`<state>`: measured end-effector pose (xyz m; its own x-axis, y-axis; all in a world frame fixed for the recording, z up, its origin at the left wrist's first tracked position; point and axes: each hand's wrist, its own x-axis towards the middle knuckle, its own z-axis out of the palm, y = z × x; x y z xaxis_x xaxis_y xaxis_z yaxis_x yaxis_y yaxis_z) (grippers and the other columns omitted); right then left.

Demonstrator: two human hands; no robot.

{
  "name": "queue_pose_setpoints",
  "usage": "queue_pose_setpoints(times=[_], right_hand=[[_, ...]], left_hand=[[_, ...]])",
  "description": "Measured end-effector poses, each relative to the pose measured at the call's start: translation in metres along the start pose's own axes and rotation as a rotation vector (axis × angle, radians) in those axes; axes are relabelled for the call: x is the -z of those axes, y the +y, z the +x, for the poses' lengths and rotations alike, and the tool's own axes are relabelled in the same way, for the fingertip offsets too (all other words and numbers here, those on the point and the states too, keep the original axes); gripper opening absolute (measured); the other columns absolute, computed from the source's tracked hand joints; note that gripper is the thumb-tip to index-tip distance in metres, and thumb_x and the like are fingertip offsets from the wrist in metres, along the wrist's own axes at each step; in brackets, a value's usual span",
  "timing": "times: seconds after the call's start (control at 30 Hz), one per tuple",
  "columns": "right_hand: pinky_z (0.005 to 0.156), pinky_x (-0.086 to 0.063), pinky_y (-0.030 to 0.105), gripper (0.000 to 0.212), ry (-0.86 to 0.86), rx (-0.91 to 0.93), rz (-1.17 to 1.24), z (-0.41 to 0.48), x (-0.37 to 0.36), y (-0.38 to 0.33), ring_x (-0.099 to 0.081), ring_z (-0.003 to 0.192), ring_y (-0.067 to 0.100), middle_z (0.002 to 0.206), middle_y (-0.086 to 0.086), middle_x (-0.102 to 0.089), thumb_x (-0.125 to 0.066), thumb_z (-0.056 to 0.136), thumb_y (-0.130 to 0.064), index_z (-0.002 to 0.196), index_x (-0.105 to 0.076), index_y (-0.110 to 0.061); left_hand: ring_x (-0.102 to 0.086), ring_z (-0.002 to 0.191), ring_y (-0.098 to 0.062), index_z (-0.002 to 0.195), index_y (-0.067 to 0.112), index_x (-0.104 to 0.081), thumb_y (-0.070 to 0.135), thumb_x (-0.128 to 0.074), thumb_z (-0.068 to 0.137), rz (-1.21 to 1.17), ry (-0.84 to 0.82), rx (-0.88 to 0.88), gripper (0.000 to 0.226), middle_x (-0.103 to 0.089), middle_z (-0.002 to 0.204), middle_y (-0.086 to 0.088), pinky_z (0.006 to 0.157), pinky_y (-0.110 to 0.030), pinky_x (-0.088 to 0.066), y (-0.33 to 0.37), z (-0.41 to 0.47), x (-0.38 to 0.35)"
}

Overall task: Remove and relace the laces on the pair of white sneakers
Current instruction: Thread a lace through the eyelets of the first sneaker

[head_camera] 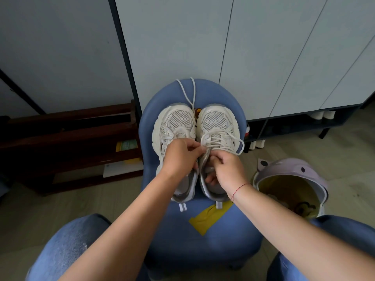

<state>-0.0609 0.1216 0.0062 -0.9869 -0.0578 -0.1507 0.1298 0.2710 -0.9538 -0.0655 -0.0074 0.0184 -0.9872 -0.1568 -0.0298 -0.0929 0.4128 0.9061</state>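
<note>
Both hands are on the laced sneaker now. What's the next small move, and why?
Probably draw the lace pinched by the left hand out of its upper eyelet while the right hand steadies the laced sneaker. Its crossings hang slack, and the other sneaker looks unlaced, a loose lace lying on the blue chair.

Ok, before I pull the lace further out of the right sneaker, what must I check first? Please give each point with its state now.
1. Right sneaker held steady: ok, the right hand grips it at the opening.
2. Lace in hand: ok, the left hand pinches the lace near the top eyelets.
3. Lace free of knots: cannot tell, the hands hide the top rows.
4. Left sneaker unlaced: ok, no lace shows in its visible eyelets; a loose lace lies on the blue chair beyond the toes.
5. Both sneakers resting on the chair: ok, side by side.
</note>
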Motion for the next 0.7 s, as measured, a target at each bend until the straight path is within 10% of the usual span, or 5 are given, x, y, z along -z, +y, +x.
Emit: queue_pose_setpoints(times=[0.7], right_hand=[[0.040,-0.038,0.018,0.016,-0.074,-0.145,-0.027,-0.071,0.010,0.015,-0.053,0.043,0.010,0.071,0.000,-0.070,-0.050,0.096,-0.009,0.084,-0.062,-0.010]], left_hand=[[-0.057,0.043,-0.011,0.099,0.008,-0.071,0.006,-0.075,0.086,-0.109,-0.047,0.065,0.014,-0.071,0.070,-0.006,0.049,-0.025,-0.052,-0.003,-0.002,0.005]])
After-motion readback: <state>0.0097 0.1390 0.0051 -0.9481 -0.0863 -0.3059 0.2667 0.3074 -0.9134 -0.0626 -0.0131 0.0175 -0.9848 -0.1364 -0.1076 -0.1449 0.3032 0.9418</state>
